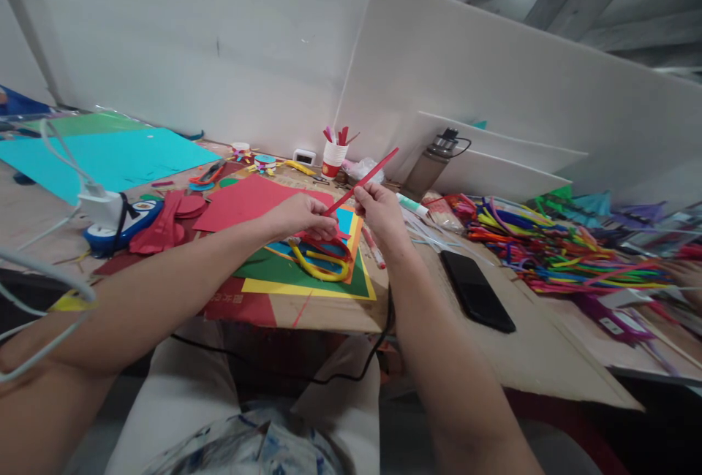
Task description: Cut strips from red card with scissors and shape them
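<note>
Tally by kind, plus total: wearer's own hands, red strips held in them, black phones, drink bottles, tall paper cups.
Own hands: 2 (left hand, right hand)
Held red strip: 1
Black phone: 1
Drink bottle: 1
Tall paper cup: 1
Total: 6

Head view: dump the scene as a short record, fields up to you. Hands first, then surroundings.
left hand: pinching the lower end of a red strip
right hand: gripping the strip further up
strip pose: slanted, upper end free
below hands: yellow-handled scissors on colored paper
right side: black phone on cardboard, pile of pipe cleaners beyond
back: paper cup holding pens, bottle
left side: teal sheet
</note>
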Motion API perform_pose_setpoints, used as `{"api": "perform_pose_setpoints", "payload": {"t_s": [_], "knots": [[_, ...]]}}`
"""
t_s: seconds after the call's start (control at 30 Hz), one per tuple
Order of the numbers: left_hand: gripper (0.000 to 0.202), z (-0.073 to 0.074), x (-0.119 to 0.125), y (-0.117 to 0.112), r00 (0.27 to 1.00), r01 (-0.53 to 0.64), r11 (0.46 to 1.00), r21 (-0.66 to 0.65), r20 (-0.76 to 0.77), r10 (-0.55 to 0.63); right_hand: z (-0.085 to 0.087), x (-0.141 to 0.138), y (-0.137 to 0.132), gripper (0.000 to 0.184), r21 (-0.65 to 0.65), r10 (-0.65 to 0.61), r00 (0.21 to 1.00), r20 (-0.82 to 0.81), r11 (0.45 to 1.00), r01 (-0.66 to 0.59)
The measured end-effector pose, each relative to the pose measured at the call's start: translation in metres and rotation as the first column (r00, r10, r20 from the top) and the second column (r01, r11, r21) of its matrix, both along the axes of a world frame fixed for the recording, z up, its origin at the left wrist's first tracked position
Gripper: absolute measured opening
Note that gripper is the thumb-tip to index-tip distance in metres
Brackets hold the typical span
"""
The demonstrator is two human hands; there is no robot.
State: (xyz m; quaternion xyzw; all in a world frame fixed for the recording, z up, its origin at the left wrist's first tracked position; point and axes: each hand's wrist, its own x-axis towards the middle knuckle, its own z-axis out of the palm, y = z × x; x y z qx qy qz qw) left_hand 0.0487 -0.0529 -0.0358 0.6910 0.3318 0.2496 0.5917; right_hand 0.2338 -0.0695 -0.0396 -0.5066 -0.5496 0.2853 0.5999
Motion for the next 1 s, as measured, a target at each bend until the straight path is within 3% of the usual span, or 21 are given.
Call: {"api": "perform_pose_setpoints", "payload": {"t_s": [0.13, 0.27, 0.47, 0.57, 0.8, 1.0], "knots": [[0.040, 0.004, -0.003, 0.003, 0.994, 0.096, 0.994, -0.048, 0.051, -0.093, -0.001, -0.001, -0.001, 0.024, -0.002, 0.070, 0.997, 0.019, 0.998, -0.070], [0.052, 0.004, -0.003, 0.004, 0.988, 0.095, 0.991, -0.091, 0.134, -0.082, -0.002, -0.006, -0.002, 0.024, -0.028, 0.114, 0.993, 0.009, 0.993, -0.114], [0.034, 0.007, -0.001, 0.000, 0.997, 0.061, 0.998, 0.012, 0.052, -0.061, -0.004, -0.011, -0.003, 0.028, -0.058, 0.144, 0.990, 0.015, 0.988, -0.143], [0.029, 0.007, 0.000, -0.001, 0.999, 0.036, 0.999, 0.003, 0.014, -0.036, -0.004, -0.009, -0.002, 0.028, -0.020, 0.107, 0.994, -0.032, 0.994, -0.108], [0.031, 0.002, -0.001, 0.002, 0.987, 0.131, 0.991, -0.020, -0.091, -0.133, -0.002, 0.000, 0.000, 0.023, 0.035, -0.005, 1.000, -0.029, 0.999, 0.006], [0.033, 0.005, -0.002, -0.001, 0.990, 0.099, 0.992, -0.076, -0.094, -0.106, 0.004, 0.002, -0.002, 0.019, 0.104, -0.062, 0.987, -0.147, 0.992, 0.077]]}}
